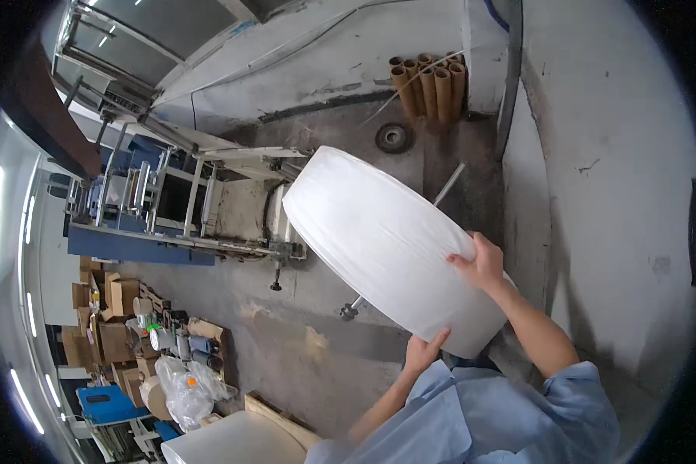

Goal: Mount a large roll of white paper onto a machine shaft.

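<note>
The person beside me has both hands on a big white roll, which lies slantwise in front of their body, its far end near the pale machine frame. The right forearm reaches up and leftward, and the right hand clasps the roll's right edge, thumb flat across the white surface. The left forearm rises from lower down, elbow bent, the left hand gripping the near edge with its thumb on top; its other fingers are mostly hidden from me. A metal rod sticks out past the roll's right side.
</note>
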A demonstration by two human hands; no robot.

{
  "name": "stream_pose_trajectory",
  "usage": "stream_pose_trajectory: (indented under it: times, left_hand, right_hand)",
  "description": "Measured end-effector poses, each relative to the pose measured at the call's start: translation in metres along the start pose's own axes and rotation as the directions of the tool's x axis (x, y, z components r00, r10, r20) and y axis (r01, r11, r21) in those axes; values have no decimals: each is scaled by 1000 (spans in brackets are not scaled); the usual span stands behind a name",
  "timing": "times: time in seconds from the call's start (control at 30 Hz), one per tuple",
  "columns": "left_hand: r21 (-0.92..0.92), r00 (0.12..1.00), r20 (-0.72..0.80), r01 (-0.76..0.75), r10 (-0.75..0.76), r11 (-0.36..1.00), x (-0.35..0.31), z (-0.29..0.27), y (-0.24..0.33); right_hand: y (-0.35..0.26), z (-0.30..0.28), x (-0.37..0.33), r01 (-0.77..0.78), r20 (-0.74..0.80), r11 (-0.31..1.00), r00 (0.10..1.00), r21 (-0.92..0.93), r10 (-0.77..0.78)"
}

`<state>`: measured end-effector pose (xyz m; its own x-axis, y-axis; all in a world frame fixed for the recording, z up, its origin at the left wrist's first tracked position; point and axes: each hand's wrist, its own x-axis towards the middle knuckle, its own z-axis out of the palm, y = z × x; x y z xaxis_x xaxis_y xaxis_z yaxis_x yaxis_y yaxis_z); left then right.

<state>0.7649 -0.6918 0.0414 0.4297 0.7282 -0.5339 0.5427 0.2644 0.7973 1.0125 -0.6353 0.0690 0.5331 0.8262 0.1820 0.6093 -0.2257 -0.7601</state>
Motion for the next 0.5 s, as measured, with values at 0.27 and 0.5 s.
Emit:
stream_pose_trajectory:
  times: [0.27,0.5]
  left_hand:
    - [-91,935,336,-90,116,992,27,31,-76]
    - [-262,948,318,86,2,961,50,8,-23]
  right_hand:
    - [-38,36,38,25,93,996,995,-80,-17]
    - [-54,56,94,11,99,997,995,-77,-3]
